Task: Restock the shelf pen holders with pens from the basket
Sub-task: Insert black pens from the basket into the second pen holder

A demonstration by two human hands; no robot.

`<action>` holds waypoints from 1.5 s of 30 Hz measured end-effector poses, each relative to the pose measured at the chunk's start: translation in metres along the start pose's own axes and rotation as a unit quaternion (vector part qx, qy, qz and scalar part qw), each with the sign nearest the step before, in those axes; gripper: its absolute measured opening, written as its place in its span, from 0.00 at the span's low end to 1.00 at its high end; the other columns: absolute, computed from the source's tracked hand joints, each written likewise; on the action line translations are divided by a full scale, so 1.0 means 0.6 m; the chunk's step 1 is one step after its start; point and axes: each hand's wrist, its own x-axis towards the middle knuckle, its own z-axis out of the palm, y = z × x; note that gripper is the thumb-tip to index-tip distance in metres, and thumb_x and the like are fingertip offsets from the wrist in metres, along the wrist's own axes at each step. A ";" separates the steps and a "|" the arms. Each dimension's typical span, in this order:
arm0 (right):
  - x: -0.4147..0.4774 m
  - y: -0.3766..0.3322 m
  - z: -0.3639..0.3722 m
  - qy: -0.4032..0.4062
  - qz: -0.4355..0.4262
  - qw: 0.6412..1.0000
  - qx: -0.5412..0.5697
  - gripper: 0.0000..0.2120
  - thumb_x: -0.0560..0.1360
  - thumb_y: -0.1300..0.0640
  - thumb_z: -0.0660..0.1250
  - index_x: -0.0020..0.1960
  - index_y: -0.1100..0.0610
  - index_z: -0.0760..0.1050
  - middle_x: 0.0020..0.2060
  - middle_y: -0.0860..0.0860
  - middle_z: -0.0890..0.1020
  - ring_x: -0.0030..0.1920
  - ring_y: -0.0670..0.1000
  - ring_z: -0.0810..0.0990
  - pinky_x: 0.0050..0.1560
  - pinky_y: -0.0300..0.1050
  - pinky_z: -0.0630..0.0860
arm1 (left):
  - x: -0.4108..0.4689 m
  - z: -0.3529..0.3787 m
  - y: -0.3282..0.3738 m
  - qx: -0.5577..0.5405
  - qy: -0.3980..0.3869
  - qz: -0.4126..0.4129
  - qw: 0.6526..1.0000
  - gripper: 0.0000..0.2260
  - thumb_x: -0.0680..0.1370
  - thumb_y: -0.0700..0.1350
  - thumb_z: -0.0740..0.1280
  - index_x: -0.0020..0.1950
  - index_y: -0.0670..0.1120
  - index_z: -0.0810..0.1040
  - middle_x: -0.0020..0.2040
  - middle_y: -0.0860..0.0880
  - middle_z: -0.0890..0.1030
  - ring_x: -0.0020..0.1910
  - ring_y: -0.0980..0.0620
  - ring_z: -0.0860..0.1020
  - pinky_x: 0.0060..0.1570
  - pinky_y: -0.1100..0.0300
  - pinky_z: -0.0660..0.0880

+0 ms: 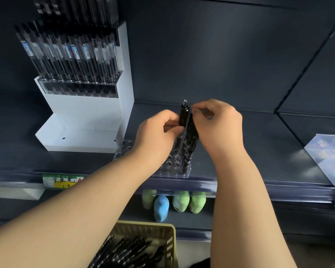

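A clear acrylic pen holder with many round holes stands at the front of the dark shelf. Several black pens stand in its right side. My left hand grips an upright black pen with a silver tip, above the holder. Just right of it, my right hand pinches the top of another black pen that stands among those in the holder. Below, a beige perforated basket holds several more black pens.
A white tiered display filled with clear pens stands at the back left of the shelf. A yellow-green price tag sits on the shelf edge. Green and blue bottles stand on the lower shelf. Glossy packets lie at the right.
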 end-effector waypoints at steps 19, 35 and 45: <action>-0.006 -0.003 -0.007 -0.004 -0.010 1.000 0.004 0.07 0.75 0.57 0.64 0.46 0.49 0.81 0.46 0.46 0.82 0.49 0.46 0.77 0.48 0.35 0.69 | -0.001 0.027 -0.028 0.142 -0.027 -0.060 0.988 0.06 0.74 0.45 0.71 0.49 0.45 0.81 0.39 0.49 0.80 0.39 0.52 0.77 0.36 0.68 0.66; -0.148 -0.042 0.000 0.088 -0.191 0.975 -0.071 0.10 0.71 0.61 0.65 0.50 0.57 0.81 0.47 0.50 0.82 0.52 0.56 0.76 0.52 0.44 0.70 | -0.131 -0.107 -0.045 0.234 -0.055 -0.003 0.971 0.13 0.77 0.44 0.66 0.61 0.50 0.77 0.57 0.52 0.79 0.55 0.53 0.77 0.57 0.60 0.71; -0.360 -0.026 0.111 -0.221 -0.099 0.958 -0.152 0.14 0.73 0.58 0.65 0.58 0.55 0.78 0.52 0.52 0.81 0.55 0.56 0.75 0.56 0.49 0.72 | -0.290 -0.205 -0.128 0.327 -0.175 -0.071 0.926 0.17 0.79 0.45 0.62 0.68 0.53 0.70 0.63 0.55 0.73 0.61 0.53 0.72 0.58 0.55 0.73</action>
